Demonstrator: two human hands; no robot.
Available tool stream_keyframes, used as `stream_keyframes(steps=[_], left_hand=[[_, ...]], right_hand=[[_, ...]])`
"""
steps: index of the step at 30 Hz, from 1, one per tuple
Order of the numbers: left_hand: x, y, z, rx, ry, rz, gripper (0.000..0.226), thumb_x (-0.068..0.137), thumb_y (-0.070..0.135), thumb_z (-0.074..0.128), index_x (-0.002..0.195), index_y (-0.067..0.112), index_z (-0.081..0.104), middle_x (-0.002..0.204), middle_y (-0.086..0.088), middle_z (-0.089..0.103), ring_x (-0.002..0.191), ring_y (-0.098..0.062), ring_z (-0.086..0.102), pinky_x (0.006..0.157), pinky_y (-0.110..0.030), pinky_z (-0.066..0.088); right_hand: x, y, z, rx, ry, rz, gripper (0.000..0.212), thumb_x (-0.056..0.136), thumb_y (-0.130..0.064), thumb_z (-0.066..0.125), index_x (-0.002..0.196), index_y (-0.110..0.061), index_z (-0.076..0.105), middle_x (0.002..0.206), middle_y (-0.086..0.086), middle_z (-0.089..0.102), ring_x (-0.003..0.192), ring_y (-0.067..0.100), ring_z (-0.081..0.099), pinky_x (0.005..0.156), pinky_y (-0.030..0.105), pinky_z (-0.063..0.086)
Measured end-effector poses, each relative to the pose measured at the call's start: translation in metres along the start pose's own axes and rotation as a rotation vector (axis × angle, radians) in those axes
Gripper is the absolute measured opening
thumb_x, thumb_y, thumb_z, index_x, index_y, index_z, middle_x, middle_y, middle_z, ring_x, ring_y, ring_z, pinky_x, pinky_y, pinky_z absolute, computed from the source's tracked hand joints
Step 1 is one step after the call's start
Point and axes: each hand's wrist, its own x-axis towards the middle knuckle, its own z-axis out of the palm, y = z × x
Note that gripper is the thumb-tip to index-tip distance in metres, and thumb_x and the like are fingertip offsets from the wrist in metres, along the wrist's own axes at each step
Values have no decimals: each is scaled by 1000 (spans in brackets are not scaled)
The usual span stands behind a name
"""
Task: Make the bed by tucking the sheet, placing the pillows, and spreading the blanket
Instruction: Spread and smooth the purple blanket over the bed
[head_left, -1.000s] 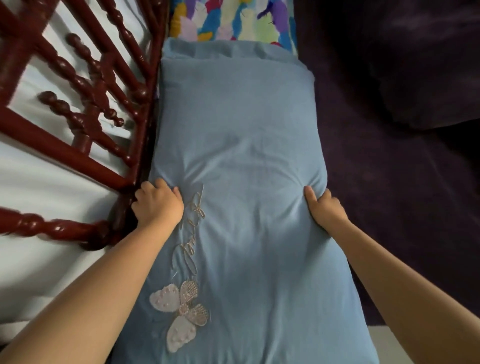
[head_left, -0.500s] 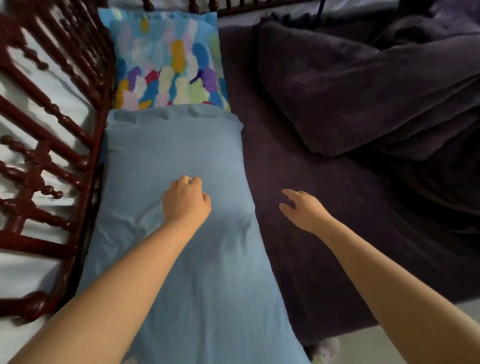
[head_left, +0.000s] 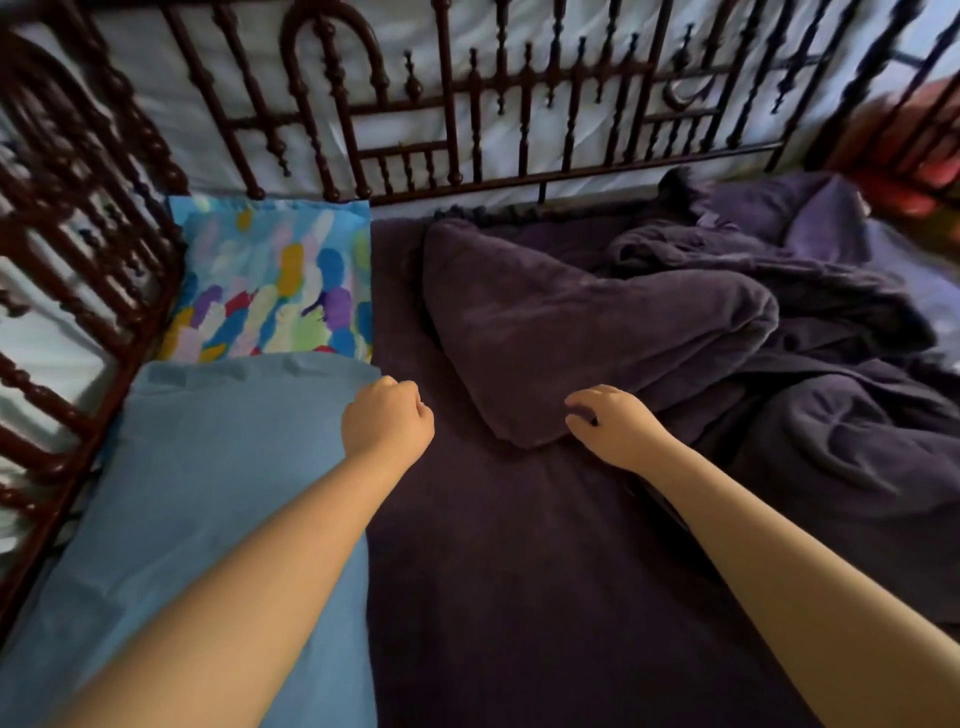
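A long blue pillow (head_left: 208, 493) lies along the left side of the bed. Beyond it, against the rails, rests a pillow with a multicoloured print (head_left: 270, 280). A dark purple sheet (head_left: 509, 571) covers the mattress. A crumpled dark purple blanket (head_left: 597, 322) is bunched at the back right. My left hand (head_left: 387, 421), fingers curled shut and holding nothing, hovers at the blue pillow's right edge. My right hand (head_left: 608, 421) is open, its fingertips at the blanket's near corner.
Dark red turned-wood rails (head_left: 467, 104) close off the bed's far side and left side (head_left: 67, 260), with white fabric behind them. Something red (head_left: 914, 171) sits past the rails at the far right.
Both hands have let go of the blue pillow and moved right. My left hand slid to the pillow's edge, my right reached the blanket corner. The view swung up and right.
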Motion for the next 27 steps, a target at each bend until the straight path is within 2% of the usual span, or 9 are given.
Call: stream_keyframes(steps=[7,15,19,23,27], left_hand=[[55,39,-5,-42,16,-25,25,92,18,44,102,7,65,114,-11,60,106,-29,56,78,-36,46],[111,78,13,-29,-145,-49,26,94,22,43,107,11,63,117,-7,58,108,-25,55,85,-35,46],[125,96,27,-26,-234,-89,24,94,22,43,104,12,63,115,-6,58,104,-24,57,77,-32,45],[130,120,44,-23,-289,-116,23,94,22,43,102,14,62,112,-4,58,86,-17,51,69,-28,39],[137,159,57,-10,-303,-111,21,94,22,44,101,15,62,113,-4,56,91,-19,54,70,-28,42]], right_hand=[[53,31,-47,-35,-30,8,39,94,-24,47,131,-10,50,137,10,49,124,26,48,103,29,37],[111,91,-91,-123,-16,45,41,92,-24,50,131,-13,50,136,10,51,128,26,44,105,30,34],[134,126,-104,-180,-71,42,43,92,-27,51,134,-15,47,139,8,48,131,26,41,106,32,33],[155,167,-118,-216,-128,41,43,93,-28,49,134,-15,46,141,9,47,130,27,41,106,34,33],[164,219,-139,-270,-142,68,43,93,-30,46,135,-18,46,141,9,46,129,27,41,105,33,34]])
